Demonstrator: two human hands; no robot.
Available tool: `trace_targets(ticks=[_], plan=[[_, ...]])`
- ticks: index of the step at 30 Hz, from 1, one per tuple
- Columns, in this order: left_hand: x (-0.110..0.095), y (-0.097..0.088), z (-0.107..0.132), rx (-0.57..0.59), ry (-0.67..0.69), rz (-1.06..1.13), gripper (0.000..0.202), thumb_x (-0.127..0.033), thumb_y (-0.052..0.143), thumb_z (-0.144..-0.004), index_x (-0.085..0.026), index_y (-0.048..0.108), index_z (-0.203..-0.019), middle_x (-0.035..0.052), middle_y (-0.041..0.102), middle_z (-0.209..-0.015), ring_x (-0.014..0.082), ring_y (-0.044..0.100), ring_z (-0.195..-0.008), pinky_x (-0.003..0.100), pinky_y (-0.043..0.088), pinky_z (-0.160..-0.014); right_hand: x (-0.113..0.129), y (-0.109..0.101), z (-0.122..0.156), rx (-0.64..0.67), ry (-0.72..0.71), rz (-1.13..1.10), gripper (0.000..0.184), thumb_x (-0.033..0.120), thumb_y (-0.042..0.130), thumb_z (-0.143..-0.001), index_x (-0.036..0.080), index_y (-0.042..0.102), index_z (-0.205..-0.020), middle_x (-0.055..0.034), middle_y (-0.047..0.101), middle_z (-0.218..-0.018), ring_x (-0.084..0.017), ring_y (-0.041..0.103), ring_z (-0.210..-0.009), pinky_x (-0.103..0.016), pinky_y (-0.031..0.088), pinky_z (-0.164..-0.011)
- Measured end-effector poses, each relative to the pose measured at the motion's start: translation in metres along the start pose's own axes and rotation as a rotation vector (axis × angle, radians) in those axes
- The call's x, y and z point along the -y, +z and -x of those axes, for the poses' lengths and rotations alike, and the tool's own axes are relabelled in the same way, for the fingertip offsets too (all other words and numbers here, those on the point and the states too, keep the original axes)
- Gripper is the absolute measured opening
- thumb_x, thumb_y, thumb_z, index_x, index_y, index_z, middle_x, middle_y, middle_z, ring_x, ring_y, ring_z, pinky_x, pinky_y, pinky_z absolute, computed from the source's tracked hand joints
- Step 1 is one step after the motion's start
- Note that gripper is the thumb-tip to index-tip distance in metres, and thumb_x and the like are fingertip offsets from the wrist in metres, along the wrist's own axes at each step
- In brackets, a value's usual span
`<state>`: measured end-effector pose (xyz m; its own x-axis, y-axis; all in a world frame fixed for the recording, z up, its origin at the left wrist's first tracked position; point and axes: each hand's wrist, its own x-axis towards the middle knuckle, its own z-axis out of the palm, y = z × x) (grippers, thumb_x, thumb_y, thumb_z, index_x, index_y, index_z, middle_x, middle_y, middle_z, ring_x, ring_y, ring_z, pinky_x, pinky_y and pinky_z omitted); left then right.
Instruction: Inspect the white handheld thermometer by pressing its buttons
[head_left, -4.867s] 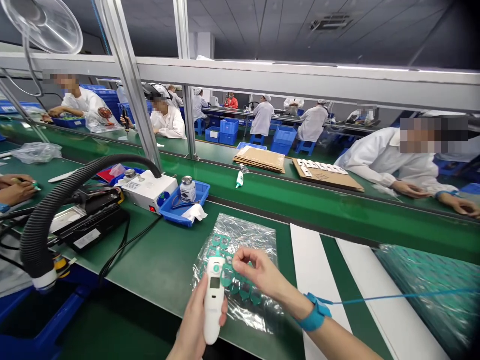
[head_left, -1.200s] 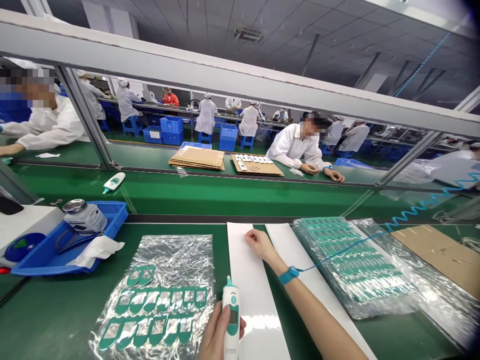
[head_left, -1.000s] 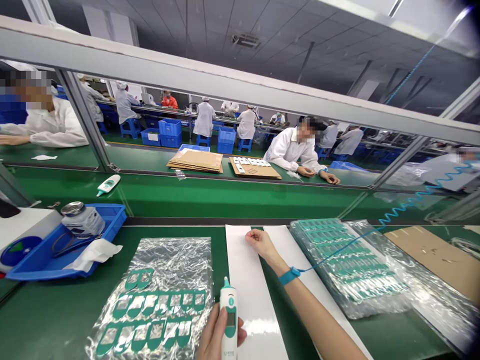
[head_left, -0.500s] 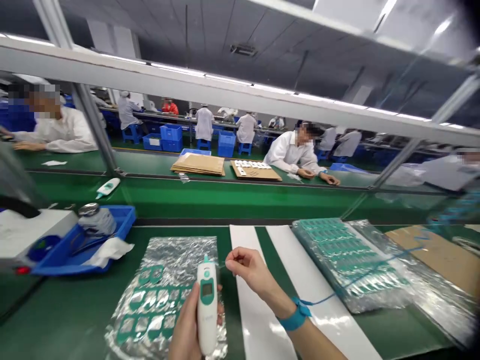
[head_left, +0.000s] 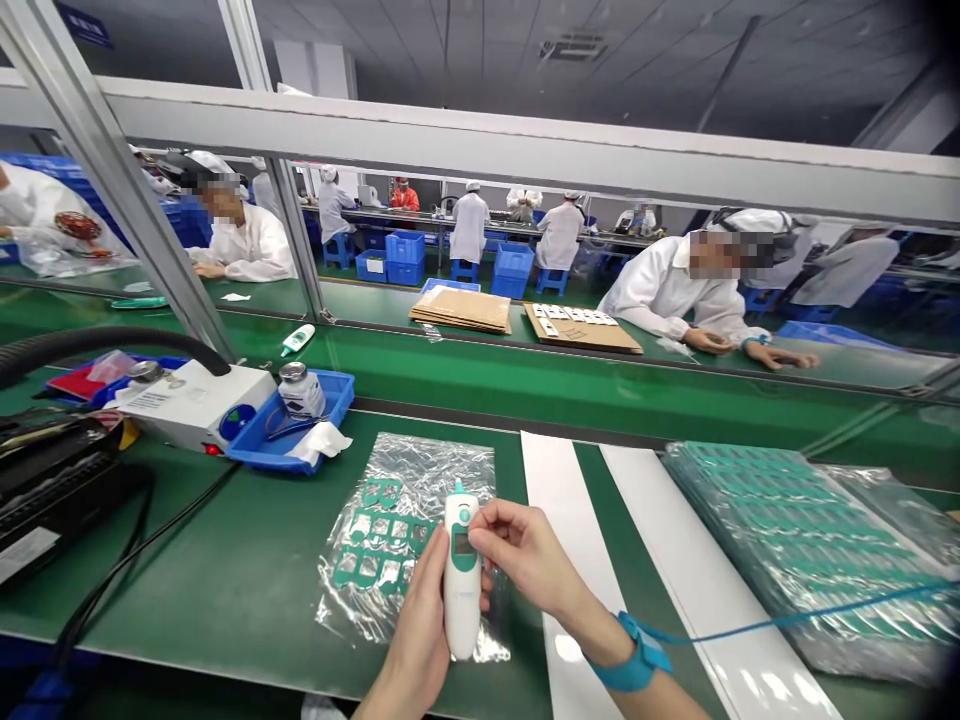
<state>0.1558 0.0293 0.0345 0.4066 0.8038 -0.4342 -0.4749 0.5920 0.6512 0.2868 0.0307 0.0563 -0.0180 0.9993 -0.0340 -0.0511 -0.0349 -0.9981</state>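
- Thermometer upright, left hand wrapped firmly round it
- Right hand at its 3 o'clock, fingertips pinched narrow; anything held: can't tell
- Bag at 10 o'clock

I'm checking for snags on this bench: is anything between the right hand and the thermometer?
Nothing visible stands in the way. The right hand is right beside the white ear thermometer, which the left hand holds upright. The clear plastic bag only lies beneath them.

A blue tray holds a glass jar and crumpled tissue.
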Motion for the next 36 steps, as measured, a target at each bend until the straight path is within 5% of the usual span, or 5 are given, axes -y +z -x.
trace_targets(ticks=[23,28,36], plan=[[0.001,0.002,0.005,-0.022,-0.007,0.058,0.049,-0.050,0.055,-0.085,-0.015,0.052,-0.118,0.0004,0.062,-0.067,0.0128,0.055,-0.059,0.027,0.048,-0.060,-0.005,0.003,0.007,-0.019,0.000,0.084,0.019,0.032,0.064,-0.083,0.018,0.056,-0.073,0.0023,0.053,-0.065,-0.009,0.049,-0.048,-0.022,0.043,-0.044],[0.005,-0.001,0.004,-0.098,0.005,0.033,0.063,-0.032,0.071,-0.076,-0.023,0.042,-0.130,0.0052,0.065,-0.104,0.0141,0.059,-0.073,0.028,0.051,-0.065,-0.005,0.003,0.008,-0.014,-0.004,0.079,0.021,0.035,0.064,-0.083,0.018,0.056,-0.073,0.0018,0.053,-0.067,-0.009,0.049,-0.050,-0.021,0.044,-0.044],[0.002,-0.001,0.011,-0.053,0.028,-0.014,0.075,-0.022,0.073,-0.070,-0.019,0.035,-0.135,0.0086,0.062,-0.113,0.0156,0.058,-0.081,0.028,0.050,-0.069,0.001,0.005,0.010,0.015,0.007,0.010,0.022,0.036,0.065,-0.081,0.018,0.056,-0.072,0.0022,0.052,-0.068,-0.010,0.051,-0.048,-0.023,0.048,-0.039]])
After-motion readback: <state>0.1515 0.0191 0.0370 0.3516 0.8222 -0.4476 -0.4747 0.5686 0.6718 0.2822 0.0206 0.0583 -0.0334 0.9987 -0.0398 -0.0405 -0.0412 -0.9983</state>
